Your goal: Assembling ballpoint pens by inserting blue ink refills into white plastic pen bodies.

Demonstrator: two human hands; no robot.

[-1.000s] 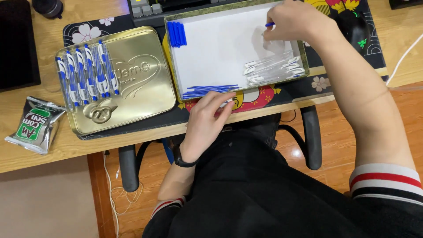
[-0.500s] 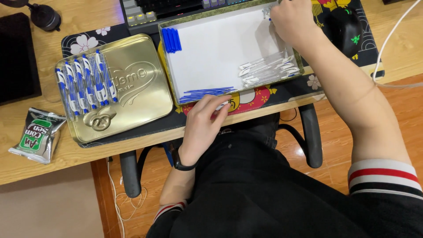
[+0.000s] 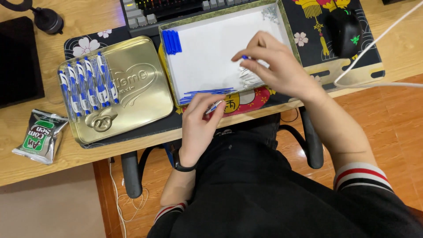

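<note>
White tray [image 3: 207, 53] floor mostly bare; right hand [image 3: 275, 66] pinches blue cap [image 3: 244, 57] mid-tray, left hand [image 3: 198, 123] grips pen barrel [image 3: 214, 106] at near rim.

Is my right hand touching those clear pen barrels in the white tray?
Touching. The head view shows the right hand with its fingers resting on the clear pen barrels inside the white tray, no gap visible.

One head-worn camera looks steeply down, close above the desk [image 3: 26, 167].
</note>
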